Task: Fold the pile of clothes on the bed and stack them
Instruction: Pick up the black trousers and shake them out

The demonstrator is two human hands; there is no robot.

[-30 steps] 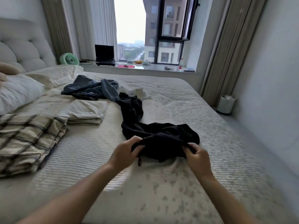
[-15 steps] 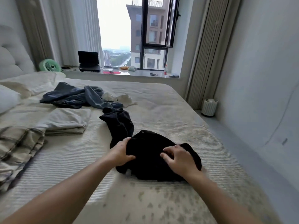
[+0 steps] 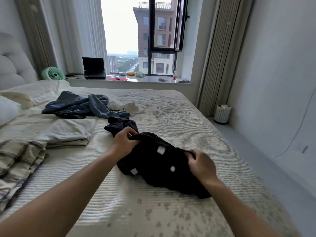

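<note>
Head view, looking down and forward over a wide bed [image 3: 171, 106] with a pale ribbed cover. A black garment [image 3: 159, 165] lies bunched on the cover in the middle of the bed, near its foot, with small white patches or tags showing on the cloth. Both hands are on it. The left hand [image 3: 124, 142] sits at the garment's far left edge, fingers curled, pinching a fold of the black cloth and lifting it slightly. The right hand [image 3: 201, 162] sits at the garment's right edge, nearer the viewer, fingers curled and gripping the cloth there. Both forearms are bare and reach in from the bottom of the frame, the left one long and diagonal, the right one shorter and steeper.

A tail of the black garment trails away beyond the left hand toward a heap of blue clothes [image 3: 82, 106], unfolded, farther up the bed from the garment. A crumpled white piece [image 3: 131, 108] lies just right of that heap. Left of the garment rests a folded pale item [image 3: 71, 130], and nearer still on the left a folded plaid cloth [image 3: 20, 159] reaches the frame's edge. Pillows [image 3: 10, 106] lie beyond those, on the left.

Right of the garment the cover lies bare out to the bed's right edge, with grey floor beyond. Past the bed's far side a window sill holds a green fan [image 3: 53, 74] and a laptop [image 3: 94, 68].
</note>
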